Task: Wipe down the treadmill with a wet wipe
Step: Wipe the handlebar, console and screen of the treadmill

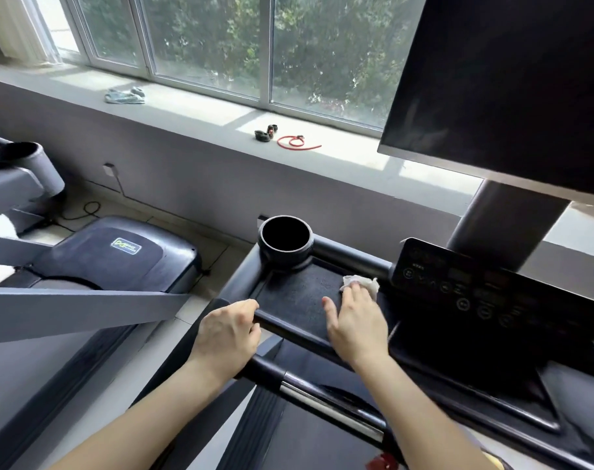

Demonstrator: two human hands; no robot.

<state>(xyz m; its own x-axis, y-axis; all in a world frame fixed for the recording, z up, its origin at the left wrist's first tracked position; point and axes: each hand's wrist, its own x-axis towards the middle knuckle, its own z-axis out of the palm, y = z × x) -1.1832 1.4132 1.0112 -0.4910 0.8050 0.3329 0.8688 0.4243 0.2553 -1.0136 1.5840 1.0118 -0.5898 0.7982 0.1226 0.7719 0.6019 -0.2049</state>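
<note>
Forearms: both bare, reaching in from the bottom edge toward the console.
Left hand (229, 329): fingers curled over the near left corner of the tray rim, gripping it; thumb side faces the camera.
Right hand (355, 325): fingers nearly straight, flat, pressing a wet wipe (363, 283) onto the tray; thumb spread out to the left.
Wet wipe: white, crumpled, showing past the fingertips at the tray's far right corner, just beside the control panel (492, 293).
Treadmill tray (289, 293): dark, shallow, rectangular, raised rim all round.
Cup holder (285, 240): round, black, upright at the tray's far left corner.
Control panel: black, tilted, round buttons; markings too blurred to read.
Screen (512, 86): large, dark, on a grey post above the panel.
Handlebar (326, 408): black with a chrome section, below the hands.
Window sill (194, 110): holds a crumpled pale cloth (125, 95), small black items (266, 131), a red cord (297, 142).
Second treadmill (116, 256): on the left, well apart.
</note>
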